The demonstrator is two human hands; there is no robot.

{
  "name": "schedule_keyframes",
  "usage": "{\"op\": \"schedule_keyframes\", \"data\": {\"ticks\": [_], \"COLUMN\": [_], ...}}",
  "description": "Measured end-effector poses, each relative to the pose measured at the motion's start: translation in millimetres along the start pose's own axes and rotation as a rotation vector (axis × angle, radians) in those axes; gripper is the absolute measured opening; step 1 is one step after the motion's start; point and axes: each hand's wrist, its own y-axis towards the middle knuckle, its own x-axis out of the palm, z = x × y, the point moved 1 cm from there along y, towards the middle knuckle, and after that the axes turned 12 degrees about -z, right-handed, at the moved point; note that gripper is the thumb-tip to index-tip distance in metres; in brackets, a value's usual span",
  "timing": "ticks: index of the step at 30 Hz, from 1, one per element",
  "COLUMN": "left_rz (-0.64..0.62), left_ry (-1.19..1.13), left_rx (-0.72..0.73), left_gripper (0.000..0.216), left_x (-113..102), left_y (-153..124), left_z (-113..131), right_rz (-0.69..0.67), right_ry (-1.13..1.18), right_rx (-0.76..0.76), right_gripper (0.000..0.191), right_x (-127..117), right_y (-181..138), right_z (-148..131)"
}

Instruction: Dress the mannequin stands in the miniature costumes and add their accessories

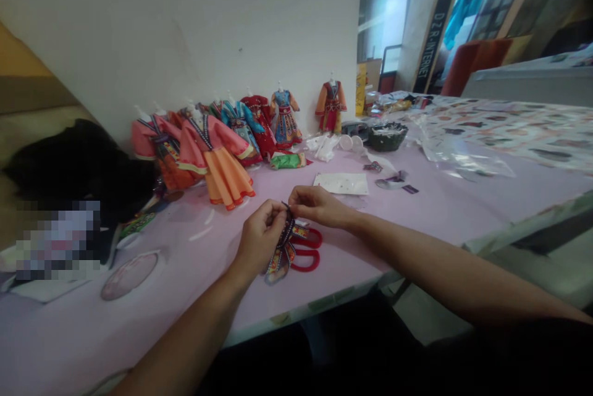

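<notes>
Over the front part of the table, my left hand [262,236] is closed on a dark piece of patterned ribbon trim [286,240] with yellow and orange motifs and white-dotted edges. The fingers of my right hand [317,206] pinch the upper tip of the same trim, close to my left fingertips. The trim hangs down below the hands, with several strips spreading out. Just behind it lie scissors with red handles [308,260]; their blades are hidden by the trim and my hands.
Doll dresses on stands [227,170] line the wall at the back left. A white card [341,183], ribbon scraps [399,182], a dark basket [387,136] and clear plastic bags [463,158] lie farther right. An oval disc [130,275] rests at the left.
</notes>
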Motion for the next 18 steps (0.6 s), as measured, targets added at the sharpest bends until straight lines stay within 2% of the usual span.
{"op": "schedule_keyframes", "data": {"ticks": [11,18], "left_rz": [-0.002,0.018], "left_ry": [-0.012,-0.144], "left_rx": [-0.016,-0.058], "left_gripper": [0.013,0.019], "left_x": [0.7,-0.5], "left_y": [0.1,0.3], "left_z": [3.4,9.6], "right_rz": [-0.024,0.082], "right_ry": [-0.016,-0.049], "right_rx": [-0.038,-0.027], "right_gripper": [0.009,0.002], "right_x": [-1.3,-7.4], "right_y": [-1.0,2.0], "right_z": [-0.7,1.4]}}
